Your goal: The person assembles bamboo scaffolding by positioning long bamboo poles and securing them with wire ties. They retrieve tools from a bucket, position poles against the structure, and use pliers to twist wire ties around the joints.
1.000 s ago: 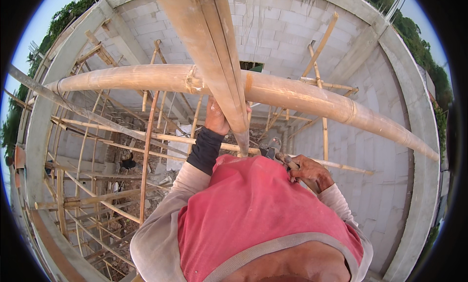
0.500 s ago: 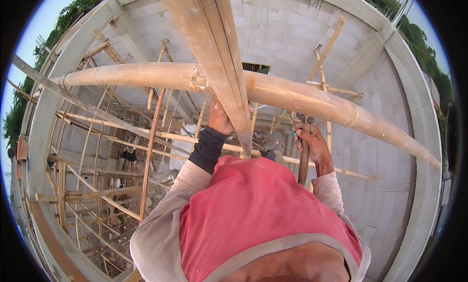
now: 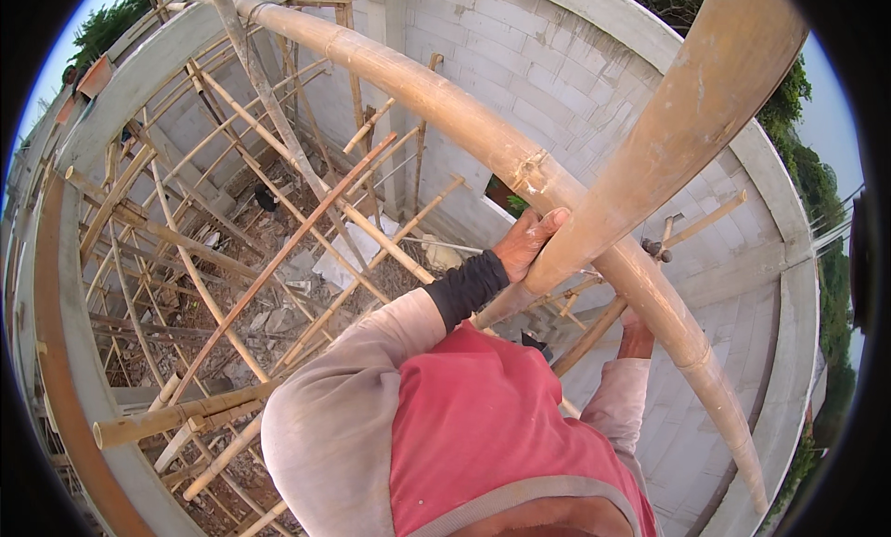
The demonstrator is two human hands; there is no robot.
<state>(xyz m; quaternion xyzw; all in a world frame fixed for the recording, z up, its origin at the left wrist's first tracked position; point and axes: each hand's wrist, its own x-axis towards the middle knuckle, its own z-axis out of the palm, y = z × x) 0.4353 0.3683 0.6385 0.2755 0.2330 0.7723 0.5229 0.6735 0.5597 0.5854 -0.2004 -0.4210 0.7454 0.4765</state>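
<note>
"what's just changed?"

"the thick pole point(image 3: 673, 119) now slants to the upper right across the crosspole point(image 3: 436, 96). the right hand point(image 3: 635, 327), plainly visible earlier, is partly behind the crosspole, beside a wooden handle point(image 3: 592, 337); i can't tell its grip."

"and the left hand point(image 3: 525, 249)?"

"against the thick pole's side, near the crossing. some fingers are hidden, so its closure is unclear. i'd judge it steadies the pole, leaving the right free."
</note>
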